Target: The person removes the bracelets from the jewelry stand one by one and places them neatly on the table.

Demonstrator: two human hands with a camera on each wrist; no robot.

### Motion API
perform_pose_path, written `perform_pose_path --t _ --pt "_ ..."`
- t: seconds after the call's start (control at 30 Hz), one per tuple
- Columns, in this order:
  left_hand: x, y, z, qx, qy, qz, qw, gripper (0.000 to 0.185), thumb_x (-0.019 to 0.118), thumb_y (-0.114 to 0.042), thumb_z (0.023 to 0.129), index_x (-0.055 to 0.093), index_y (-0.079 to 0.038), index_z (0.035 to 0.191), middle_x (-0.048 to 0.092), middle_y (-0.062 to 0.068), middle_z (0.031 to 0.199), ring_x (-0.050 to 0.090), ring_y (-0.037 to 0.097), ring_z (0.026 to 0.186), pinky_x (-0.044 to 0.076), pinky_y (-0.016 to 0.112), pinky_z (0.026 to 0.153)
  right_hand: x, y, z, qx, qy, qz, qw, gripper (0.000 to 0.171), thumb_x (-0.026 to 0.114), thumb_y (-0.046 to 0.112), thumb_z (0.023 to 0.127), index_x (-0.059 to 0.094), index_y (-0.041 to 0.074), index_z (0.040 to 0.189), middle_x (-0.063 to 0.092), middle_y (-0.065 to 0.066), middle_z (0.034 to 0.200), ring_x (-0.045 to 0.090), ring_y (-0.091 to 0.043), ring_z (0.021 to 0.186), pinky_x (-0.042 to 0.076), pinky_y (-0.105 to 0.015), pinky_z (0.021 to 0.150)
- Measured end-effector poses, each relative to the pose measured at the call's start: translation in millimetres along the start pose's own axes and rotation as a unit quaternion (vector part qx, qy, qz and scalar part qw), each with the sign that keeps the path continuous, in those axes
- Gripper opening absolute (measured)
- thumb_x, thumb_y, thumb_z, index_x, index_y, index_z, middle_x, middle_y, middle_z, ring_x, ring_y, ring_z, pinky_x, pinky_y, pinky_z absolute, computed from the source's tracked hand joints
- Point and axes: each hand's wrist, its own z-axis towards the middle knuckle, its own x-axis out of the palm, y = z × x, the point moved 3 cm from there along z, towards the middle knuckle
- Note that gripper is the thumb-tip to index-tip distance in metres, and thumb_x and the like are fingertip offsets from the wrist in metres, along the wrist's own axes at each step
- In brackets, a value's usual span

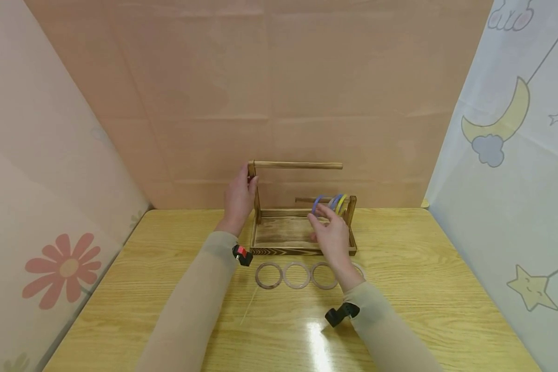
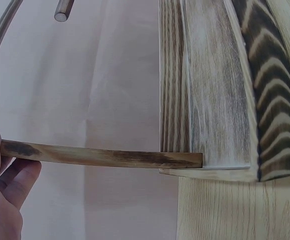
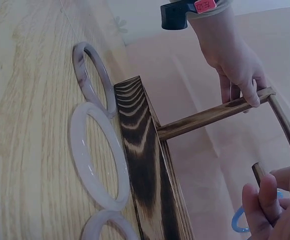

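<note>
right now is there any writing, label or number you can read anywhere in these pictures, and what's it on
Small red tag on the black wrist camera clip of the left hand: dark handwritten marks, too blurred to read.
Burnt-wood stand with two rods, pale translucent bangles on the light wooden table, cartoon moon curtain: no text.

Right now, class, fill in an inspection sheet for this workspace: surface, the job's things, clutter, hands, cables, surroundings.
Surface: wooden table, glossy, with a glare patch.
Job's things: wooden rack with two rods; blue and yellow rings hang on the lower rod; pale rings lie in a row in front of the rack.
Clutter: nothing seen.
Hands: left hand grips the rack's tall post; right hand holds a blue ring at the lower rod.
Cables: nothing seen.
Surroundings: pink backdrop, flower and moon curtains.
</note>
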Motion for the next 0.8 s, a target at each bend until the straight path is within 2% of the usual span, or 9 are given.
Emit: perform_pose_path --t 0.1,0.17,0.33,0.5,0.8 --pt "-0.8 -0.1 -0.3 0.001 -0.002 -0.002 1.0000 0.024 0.064 -0.019 0.115 0.058 -0.004 0.132 0.076 0.018 0.112 0.076 0.040 0.097 0.061 0.056 0.086 1 1 2 -0.001 -0.005 0.001 1.000 0.043 0.077 0.024 0.108 0.069 0.005 0.145 0.074 -0.010 0.132 0.075 -0.017 0.064 0.065 -0.039 0.062" --pt "-1.4 -0.3 -0.5 0.000 -0.003 -0.004 1.0000 0.023 0.065 -0.017 0.114 0.058 -0.004 0.131 0.075 0.018 0.110 0.076 0.040 0.095 0.061 0.057 0.084 2 3 2 -0.004 -0.008 0.000 1.000 0.040 0.078 0.023 0.107 0.070 0.004 0.142 0.074 -0.009 0.129 0.075 -0.017 0.064 0.065 -0.043 0.064" --pt "-3.1 -0.6 -2.0 -0.003 -0.003 -0.001 1.0000 0.023 0.065 -0.019 0.114 0.057 -0.005 0.130 0.074 0.016 0.105 0.075 0.038 0.090 0.060 0.056 0.081 4 5 3 -0.021 -0.017 -0.021 0.999 0.036 0.079 0.021 0.106 0.072 0.003 0.136 0.075 -0.011 0.124 0.073 -0.015 0.063 0.057 -0.027 0.052" --pt "-3.8 -0.3 -3.1 -0.007 -0.003 0.003 1.0000 0.023 0.065 -0.021 0.114 0.057 -0.006 0.130 0.074 0.015 0.103 0.074 0.036 0.088 0.060 0.055 0.079 7 8 3 -0.023 -0.029 -0.027 0.999 0.030 0.079 0.019 0.106 0.075 0.003 0.131 0.076 -0.010 0.119 0.072 -0.013 0.061 0.053 -0.023 0.051" --pt "-6.1 -0.2 -5.0 -0.012 0.003 -0.002 0.9999 0.024 0.065 -0.022 0.114 0.056 -0.006 0.130 0.072 0.016 0.100 0.073 0.037 0.085 0.059 0.056 0.075 12 10 3 -0.023 -0.031 -0.023 0.999 0.026 0.079 0.018 0.105 0.077 0.004 0.127 0.078 -0.012 0.118 0.072 -0.012 0.060 0.055 -0.023 0.053"
